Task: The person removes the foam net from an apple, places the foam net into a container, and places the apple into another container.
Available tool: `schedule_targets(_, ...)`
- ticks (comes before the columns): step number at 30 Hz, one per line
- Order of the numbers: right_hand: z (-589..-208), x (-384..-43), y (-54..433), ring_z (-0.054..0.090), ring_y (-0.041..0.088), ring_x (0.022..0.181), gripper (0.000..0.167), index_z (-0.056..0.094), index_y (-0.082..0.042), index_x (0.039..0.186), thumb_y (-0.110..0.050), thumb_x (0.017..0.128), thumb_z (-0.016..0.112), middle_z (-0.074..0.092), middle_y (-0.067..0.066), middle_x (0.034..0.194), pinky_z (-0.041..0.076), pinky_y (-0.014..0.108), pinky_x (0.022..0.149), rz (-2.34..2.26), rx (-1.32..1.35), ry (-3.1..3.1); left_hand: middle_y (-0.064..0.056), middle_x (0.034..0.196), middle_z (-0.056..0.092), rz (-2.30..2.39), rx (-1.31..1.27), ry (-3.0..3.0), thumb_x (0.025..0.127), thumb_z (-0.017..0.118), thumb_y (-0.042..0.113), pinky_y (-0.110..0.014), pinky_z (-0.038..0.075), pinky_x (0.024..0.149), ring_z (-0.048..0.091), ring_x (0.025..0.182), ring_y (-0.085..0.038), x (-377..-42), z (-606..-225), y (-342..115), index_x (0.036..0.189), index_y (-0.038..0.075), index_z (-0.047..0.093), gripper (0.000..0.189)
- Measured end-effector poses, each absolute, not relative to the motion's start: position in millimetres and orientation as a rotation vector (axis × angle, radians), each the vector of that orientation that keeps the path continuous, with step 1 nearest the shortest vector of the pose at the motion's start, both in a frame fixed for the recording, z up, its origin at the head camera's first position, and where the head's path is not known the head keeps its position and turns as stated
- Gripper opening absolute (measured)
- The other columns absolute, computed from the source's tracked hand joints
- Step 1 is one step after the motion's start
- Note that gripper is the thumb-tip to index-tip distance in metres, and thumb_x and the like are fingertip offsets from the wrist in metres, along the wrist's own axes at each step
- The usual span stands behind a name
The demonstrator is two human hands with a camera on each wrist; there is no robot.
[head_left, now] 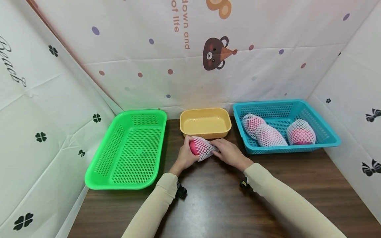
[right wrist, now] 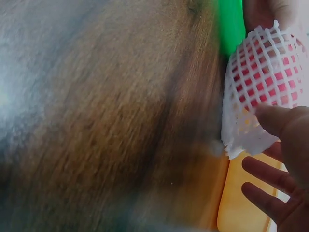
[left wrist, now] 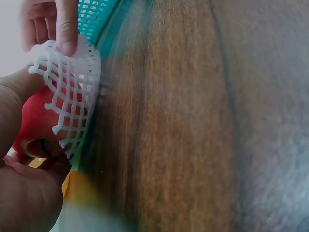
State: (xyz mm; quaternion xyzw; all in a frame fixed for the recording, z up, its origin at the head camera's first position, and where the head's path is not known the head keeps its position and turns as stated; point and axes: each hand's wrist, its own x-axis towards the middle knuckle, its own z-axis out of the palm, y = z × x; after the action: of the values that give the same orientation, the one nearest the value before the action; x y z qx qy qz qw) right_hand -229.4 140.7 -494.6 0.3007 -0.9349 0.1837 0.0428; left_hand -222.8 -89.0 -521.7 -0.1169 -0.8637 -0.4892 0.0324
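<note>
In front of the yellow bin, a red apple (head_left: 194,148) sits partly inside a white foam net sleeve (head_left: 205,149). My left hand (head_left: 185,155) grips the apple at its bare end, thumb and fingers on opposite sides; the stem hollow shows in the left wrist view. At the sleeve's other end, my right hand (head_left: 230,152) pinches the foam net (right wrist: 260,87) between thumb and index finger, the remaining fingers spread apart. Part of the sleeve hangs loose past the apple there, as the right wrist view shows.
A yellow bin (head_left: 205,135) stands just behind the hands. To the left is a green basket (head_left: 135,155). At the right, a blue basket (head_left: 324,132) holds 3 netted fruits (head_left: 301,133). Brown wooden table (head_left: 208,205) beneath, with printed cloth walls around.
</note>
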Motion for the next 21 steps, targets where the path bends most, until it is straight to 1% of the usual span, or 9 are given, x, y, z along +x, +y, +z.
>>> schedule_targets(3,-493.9,-229.3,139.3,0.064,0.02,0.099,0.029,0.071,-0.011,0.123,-0.021,0.096,0.075,0.07,0.004,0.111,0.056,0.041,0.089,0.501,0.926,-2.807,-0.02,0.125,0.06,-1.494,-0.336,-2.659,0.068,0.087,-0.003,-0.045,0.05,0.1,0.06,0.114,-0.032,-222.3,-521.5,-90.0,0.124,0.01,0.039,0.075)
schedule_targets(6,-492.1,-229.4,138.8,0.064,0.02,0.092,0.021,0.074,-0.012,0.115,-0.017,0.095,0.075,0.071,0.003,0.102,0.057,0.039,0.084,0.47,0.926,-2.754,-0.02,0.125,0.061,-1.482,-0.326,-2.654,0.069,0.09,0.0,-0.045,0.05,0.1,0.06,0.114,-0.032,-221.2,-521.7,-92.2,0.123,0.01,0.038,0.076)
schedule_targets(11,-485.2,-229.7,139.2,0.067,0.022,0.094,0.016,0.074,-0.012,0.111,-0.014,0.095,0.075,0.072,0.003,0.101,0.058,0.041,0.084,0.44,0.915,-2.705,-0.017,0.129,0.063,-1.487,-0.273,-2.601,0.068,0.094,0.007,-0.043,0.053,0.098,0.062,0.114,-0.03,-219.0,-522.4,-99.3,0.124,0.009,0.041,0.077)
schedule_targets(15,-477.8,-230.3,140.9,0.067,0.022,0.094,0.014,0.074,-0.013,0.108,-0.014,0.095,0.075,0.072,0.002,0.101,0.058,0.042,0.085,0.441,0.889,-2.71,-0.011,0.133,0.064,-1.532,-0.22,-2.576,0.071,0.095,0.016,-0.04,0.056,0.094,0.063,0.114,-0.025,-217.4,-522.2,-104.9,0.124,0.012,0.041,0.076)
schedule_targets(21,-468.4,-232.8,143.7,0.067,0.023,0.09,0.015,0.074,-0.015,0.111,-0.012,0.096,0.073,0.071,0.002,0.099,0.058,0.042,0.082,0.442,0.902,-2.693,-0.005,0.135,0.063,-1.532,-0.219,-2.592,0.074,0.094,0.028,-0.039,0.057,0.094,0.061,0.118,-0.022,-215.0,-521.6,-111.5,0.135,0.018,0.042,0.081)
